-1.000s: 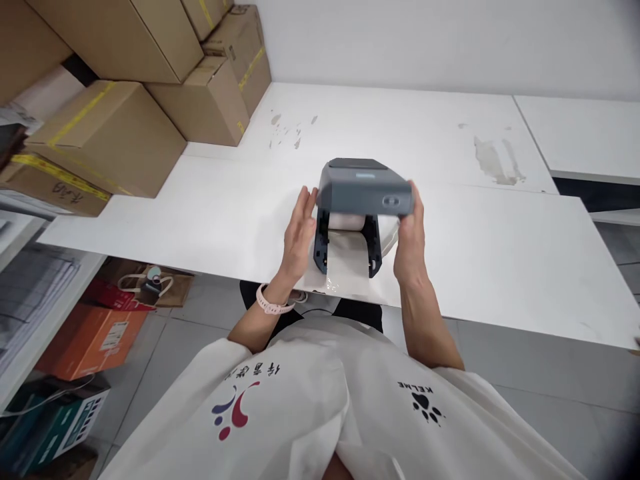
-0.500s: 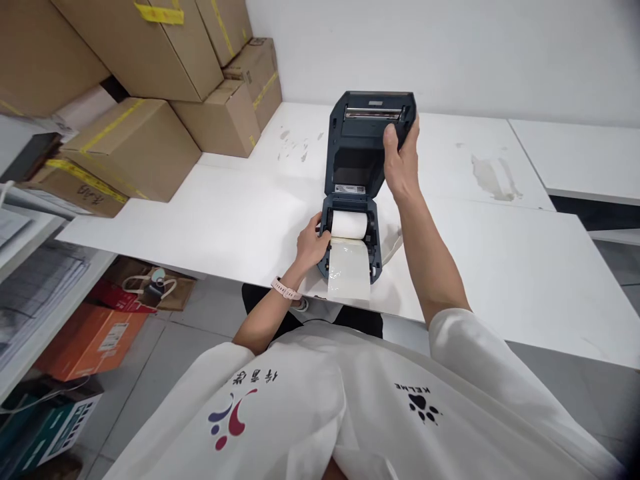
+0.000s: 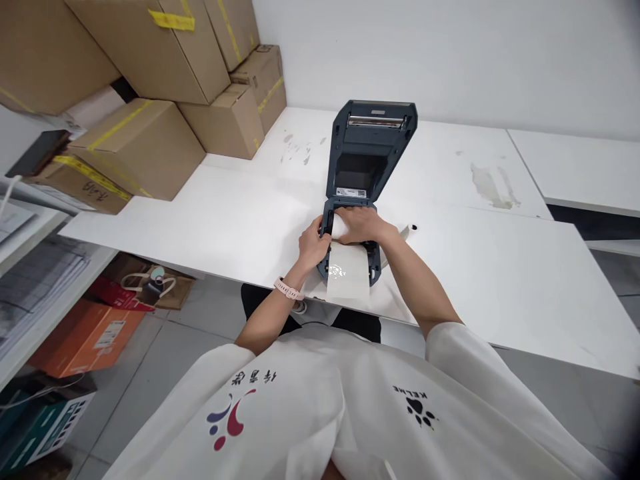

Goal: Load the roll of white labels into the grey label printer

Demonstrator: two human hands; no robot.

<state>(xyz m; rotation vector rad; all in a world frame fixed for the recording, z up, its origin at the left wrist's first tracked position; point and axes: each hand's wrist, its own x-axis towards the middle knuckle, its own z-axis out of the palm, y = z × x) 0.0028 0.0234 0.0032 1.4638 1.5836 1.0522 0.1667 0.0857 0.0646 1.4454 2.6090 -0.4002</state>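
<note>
A dark grey label printer (image 3: 367, 157) stands near the front edge of the white table (image 3: 240, 213) with its lid swung up and back. A white paper roll (image 3: 340, 228) lies in its bay, and a strip of paper (image 3: 349, 277) runs out toward me. My right hand (image 3: 361, 225) lies over the roll with its fingers curled on it. My left hand (image 3: 313, 245), with a pink watch on the wrist, grips the printer's left side beside the roll.
Cardboard boxes (image 3: 145, 143) are stacked at the back left of the table. A small white object (image 3: 407, 231) lies just right of the printer. A second white table (image 3: 580, 167) stands at the right. Shelves, boxes and a bag (image 3: 150, 285) sit on the floor at left.
The printer lid went from nearly closed to fully raised. My right hand let go of the lid and came down onto the paper roll. My left hand stayed at the printer's left side.
</note>
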